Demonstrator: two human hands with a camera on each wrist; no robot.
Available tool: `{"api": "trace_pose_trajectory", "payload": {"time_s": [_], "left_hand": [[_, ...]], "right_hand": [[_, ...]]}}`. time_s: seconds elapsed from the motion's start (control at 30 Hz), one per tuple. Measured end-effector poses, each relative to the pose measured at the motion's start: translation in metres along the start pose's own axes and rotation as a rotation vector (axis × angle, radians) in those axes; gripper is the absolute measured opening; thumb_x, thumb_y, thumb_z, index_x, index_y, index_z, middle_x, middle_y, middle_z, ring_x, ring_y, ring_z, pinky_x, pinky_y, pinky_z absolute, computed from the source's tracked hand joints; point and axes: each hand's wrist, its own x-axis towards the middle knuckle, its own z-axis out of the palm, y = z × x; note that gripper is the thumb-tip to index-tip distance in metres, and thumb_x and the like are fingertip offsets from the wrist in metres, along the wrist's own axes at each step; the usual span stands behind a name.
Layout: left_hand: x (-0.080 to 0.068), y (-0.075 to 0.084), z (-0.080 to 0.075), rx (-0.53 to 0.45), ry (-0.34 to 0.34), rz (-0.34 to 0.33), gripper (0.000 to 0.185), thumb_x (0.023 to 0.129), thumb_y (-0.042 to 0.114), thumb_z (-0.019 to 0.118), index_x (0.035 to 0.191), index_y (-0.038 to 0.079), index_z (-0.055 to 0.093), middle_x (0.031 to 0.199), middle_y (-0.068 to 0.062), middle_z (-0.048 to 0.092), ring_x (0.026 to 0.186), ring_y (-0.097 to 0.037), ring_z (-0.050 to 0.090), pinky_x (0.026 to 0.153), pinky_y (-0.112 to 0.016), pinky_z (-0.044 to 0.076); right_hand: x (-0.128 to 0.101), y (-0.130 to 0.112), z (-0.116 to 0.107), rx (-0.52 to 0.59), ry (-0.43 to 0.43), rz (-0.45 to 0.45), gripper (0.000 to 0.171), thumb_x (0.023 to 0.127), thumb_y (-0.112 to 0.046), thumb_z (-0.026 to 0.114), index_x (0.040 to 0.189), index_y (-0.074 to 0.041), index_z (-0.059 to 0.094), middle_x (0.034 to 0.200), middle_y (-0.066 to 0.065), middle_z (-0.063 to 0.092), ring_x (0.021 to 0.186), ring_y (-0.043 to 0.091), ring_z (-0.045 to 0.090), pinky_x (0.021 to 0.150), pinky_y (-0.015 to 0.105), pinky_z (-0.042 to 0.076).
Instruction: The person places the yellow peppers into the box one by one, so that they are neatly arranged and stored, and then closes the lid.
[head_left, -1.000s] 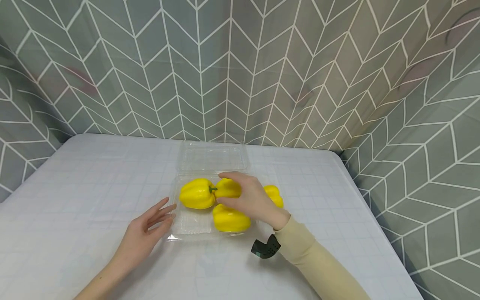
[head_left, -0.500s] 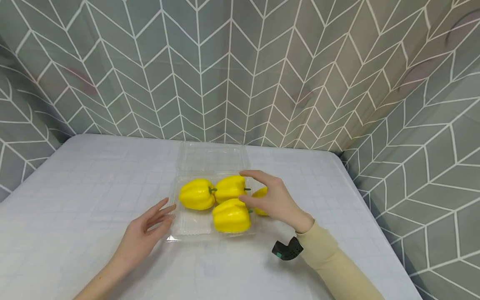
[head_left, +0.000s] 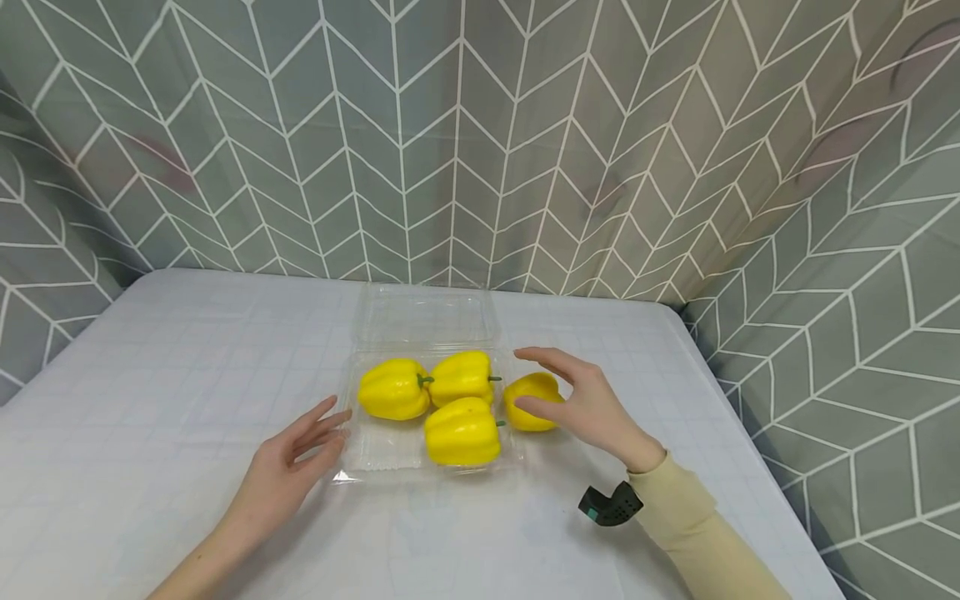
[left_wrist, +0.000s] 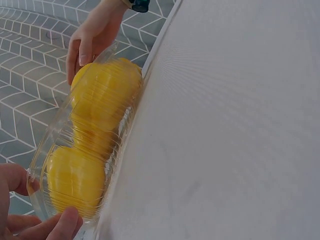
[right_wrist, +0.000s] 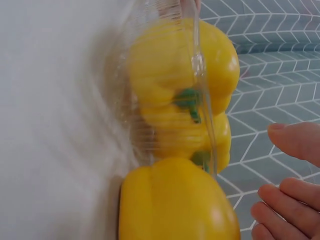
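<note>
The clear clamshell tray (head_left: 375,454) is hard to outline against the desk (head_left: 187,375). The right hand (head_left: 588,406), fingers relaxed and spread, cups the fourth yellow pepper (head_left: 527,398) lying just outside the tray without gripping it. The left hand (head_left: 288,467) rests flat, fingertips touching the tray's left edge.

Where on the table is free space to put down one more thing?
Free: the table left of the clear container, and the strip along its near edge. Crowded: the container's right side, where a loose pepper lies by the right hand.
</note>
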Motion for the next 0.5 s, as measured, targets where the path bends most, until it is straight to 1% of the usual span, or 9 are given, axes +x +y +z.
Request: {"api": "trace_pose_trajectory", "payload": {"time_s": [0.13,0.27,0.4,0.5], "left_hand": [[0.0,0.0,0.0,-0.004,-0.002,0.003,0.058,0.101,0.025,0.063,0.153,0.011,0.041,0.135,-0.006,0.065,0.109,0.01,0.06,0.085,-0.011,0.051],[0.001,0.0,0.0,-0.009,0.0,0.011,0.058,0.101,0.024,0.062,0.152,0.01,0.041,0.135,-0.007,0.065,0.109,0.01,0.06,0.084,-0.012,0.051],[0.001,0.0,0.0,-0.012,0.0,0.01,0.058,0.101,0.024,0.062,0.153,0.01,0.041,0.135,-0.007,0.065,0.109,0.01,0.06,0.084,-0.012,0.052],[0.0,-0.001,0.0,-0.009,-0.002,0.004,0.058,0.101,0.025,0.062,0.153,0.011,0.041,0.135,-0.007,0.065,0.109,0.011,0.06,0.084,-0.012,0.052]], "right_hand": [[-0.003,0.005,-0.003,-0.006,0.0,0.012,0.056,0.084,-0.027,0.082,0.136,-0.023,0.061,0.14,-0.003,0.059,0.135,0.027,0.051,0.115,0.051,0.037],[-0.003,0.012,-0.004,-0.032,-0.014,0.005,0.058,0.084,-0.027,0.083,0.137,-0.022,0.06,0.139,-0.002,0.06,0.135,0.026,0.05,0.114,0.051,0.038],[-0.002,0.02,-0.005,-0.07,-0.044,0.007,0.06,0.083,-0.026,0.083,0.138,-0.019,0.059,0.14,0.002,0.06,0.136,0.028,0.05,0.113,0.052,0.039],[-0.002,0.024,-0.007,-0.084,-0.073,0.034,0.062,0.082,-0.022,0.084,0.138,-0.015,0.059,0.14,0.005,0.06,0.135,0.031,0.05,0.112,0.055,0.039]]}}
